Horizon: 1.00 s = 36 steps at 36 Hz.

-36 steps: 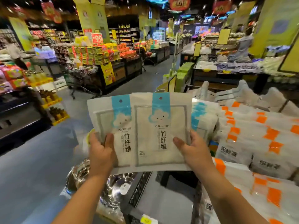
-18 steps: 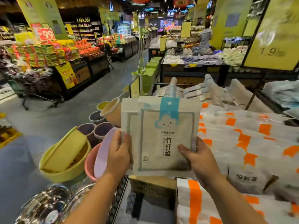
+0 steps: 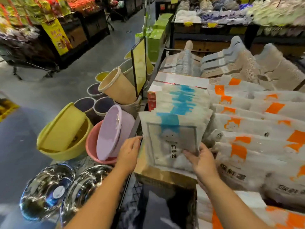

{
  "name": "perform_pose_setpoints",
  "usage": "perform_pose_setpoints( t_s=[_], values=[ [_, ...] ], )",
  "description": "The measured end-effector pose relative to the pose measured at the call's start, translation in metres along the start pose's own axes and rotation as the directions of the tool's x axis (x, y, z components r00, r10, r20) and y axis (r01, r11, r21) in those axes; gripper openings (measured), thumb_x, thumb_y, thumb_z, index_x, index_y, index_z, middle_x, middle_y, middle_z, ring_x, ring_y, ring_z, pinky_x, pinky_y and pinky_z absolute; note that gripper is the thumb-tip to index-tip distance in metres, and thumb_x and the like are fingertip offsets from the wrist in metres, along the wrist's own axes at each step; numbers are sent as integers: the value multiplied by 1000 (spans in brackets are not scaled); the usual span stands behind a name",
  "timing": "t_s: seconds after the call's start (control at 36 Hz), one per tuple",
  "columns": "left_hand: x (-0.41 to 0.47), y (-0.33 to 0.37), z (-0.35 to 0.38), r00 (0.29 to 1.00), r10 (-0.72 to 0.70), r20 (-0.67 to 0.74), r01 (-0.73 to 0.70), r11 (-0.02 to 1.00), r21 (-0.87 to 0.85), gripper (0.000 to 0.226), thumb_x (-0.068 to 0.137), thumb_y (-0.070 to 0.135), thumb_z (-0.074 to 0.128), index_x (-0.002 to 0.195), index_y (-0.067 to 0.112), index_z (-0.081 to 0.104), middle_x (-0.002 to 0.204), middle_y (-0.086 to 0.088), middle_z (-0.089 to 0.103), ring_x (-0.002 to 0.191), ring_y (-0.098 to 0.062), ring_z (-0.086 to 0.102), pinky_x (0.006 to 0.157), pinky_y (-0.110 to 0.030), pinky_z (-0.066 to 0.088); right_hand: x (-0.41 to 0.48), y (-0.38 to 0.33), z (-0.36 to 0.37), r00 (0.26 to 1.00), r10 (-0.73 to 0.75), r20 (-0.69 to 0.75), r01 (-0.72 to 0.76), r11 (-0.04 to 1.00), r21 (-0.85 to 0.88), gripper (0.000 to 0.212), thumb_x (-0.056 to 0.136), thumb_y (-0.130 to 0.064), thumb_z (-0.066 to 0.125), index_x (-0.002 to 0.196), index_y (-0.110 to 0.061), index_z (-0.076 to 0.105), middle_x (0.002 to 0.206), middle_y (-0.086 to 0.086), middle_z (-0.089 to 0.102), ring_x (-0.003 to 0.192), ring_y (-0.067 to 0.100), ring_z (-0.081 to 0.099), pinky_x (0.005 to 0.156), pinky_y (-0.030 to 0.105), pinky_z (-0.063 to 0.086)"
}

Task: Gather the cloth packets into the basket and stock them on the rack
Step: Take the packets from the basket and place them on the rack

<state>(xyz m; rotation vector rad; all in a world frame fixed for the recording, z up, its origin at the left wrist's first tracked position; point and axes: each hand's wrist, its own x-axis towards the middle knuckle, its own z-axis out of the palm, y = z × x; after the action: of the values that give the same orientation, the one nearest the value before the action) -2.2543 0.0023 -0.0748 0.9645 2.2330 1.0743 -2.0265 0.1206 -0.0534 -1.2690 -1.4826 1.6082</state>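
Stocking step, judged from the layout: the front cloth packet (image 3: 171,142) is being seated at the near end of a filed row of packets (image 3: 181,100) in the centre of the frame.

1. Hands. The left hand (image 3: 130,151) sits at the packet's left edge with its fingers curled onto that edge. The right hand (image 3: 203,162) holds the lower right corner, with the thumb laid across the printed face and the other fingers hidden behind. Both hands are closed on the one packet. Gripping both sides probably keeps the limp pouch flat and square to the row.

2. Position. The packet stands nearly upright and leans back against the packet behind it. Its lower edge is inside an open cardboard box (image 3: 165,177) at the left end of the rack (image 3: 158,66). Filing the packets on edge leaves each blue header visible.

3. Appearance. The packet is a flat, pale, translucent pouch. It has a blue header strip, a cloud-shaped figure, a framed window and dark vertical characters. The detail is motion-blurred.

4. Surroundings. Orange-labelled packets (image 3: 247,146) lie just beside the row at centre right. Plastic basins (image 3: 62,138) and steel bowls (image 3: 47,190) occupy the lower left. No carrying basket can be identified.
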Motion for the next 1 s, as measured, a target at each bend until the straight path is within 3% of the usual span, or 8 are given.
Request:
perform_pose_setpoints(
  t_s=[0.11,0.19,0.39,0.53,0.72,0.83,0.92,1.0],
  values=[
    [-5,-54,9,985,-162,-57,171,938,301,44,100,44,46,129,13,59,127,-8,59,119,-29,52,99,-43,42,8,16,8,992,-28,-119,11,990,-139,29,90,-5,72,103,-30,68,102,-7,74,100,19,68,93,43,54],
    [-19,-98,8,944,-326,-57,317,840,441,55,95,49,53,136,14,47,130,-14,57,118,-35,53,96,-48,48,9,20,12,974,-52,-219,3,976,-218,22,91,-9,72,108,-21,67,101,-5,72,98,18,67,85,36,52],
    [-26,-119,8,929,-369,-33,356,864,356,18,89,42,56,104,32,52,96,2,63,77,-24,64,74,-42,55,17,37,42,856,-51,-515,-80,970,-229,20,87,-24,69,92,-40,58,103,0,66,97,25,64,84,42,53],
    [-26,-120,7,927,-374,-19,358,870,340,16,89,38,58,102,30,52,91,4,63,79,-25,62,74,-40,51,23,39,67,725,104,-681,-272,951,-145,34,90,-12,68,123,-8,59,132,16,50,115,39,54,98,42,48],
    [-24,-131,10,931,-365,-18,353,884,307,15,90,34,59,101,27,52,86,1,62,77,-28,60,71,-40,49,11,31,89,694,115,-711,-234,970,-71,70,90,2,66,151,-9,33,153,11,34,140,26,35,104,18,26],
    [-23,-127,8,933,-359,-2,345,894,288,15,91,33,58,102,29,50,85,3,62,78,-27,59,68,-38,45,3,38,79,705,-112,-700,-117,956,-271,92,78,9,71,154,-13,23,157,11,24,146,24,25,122,41,26],
    [-23,-129,7,932,-362,2,346,893,286,15,91,33,58,103,30,50,87,2,61,79,-28,58,66,-38,43,-12,44,78,701,-328,-633,44,906,-422,77,79,5,67,146,-14,36,152,9,28,142,22,27,117,37,32],
    [-23,-129,7,932,-362,1,347,895,279,15,91,32,59,103,28,51,89,1,62,80,-27,57,67,-37,42,-37,54,76,809,-495,-317,236,767,-596,40,86,-5,64,122,-23,59,123,-10,43,118,11,44,101,24,39]
  ],
)
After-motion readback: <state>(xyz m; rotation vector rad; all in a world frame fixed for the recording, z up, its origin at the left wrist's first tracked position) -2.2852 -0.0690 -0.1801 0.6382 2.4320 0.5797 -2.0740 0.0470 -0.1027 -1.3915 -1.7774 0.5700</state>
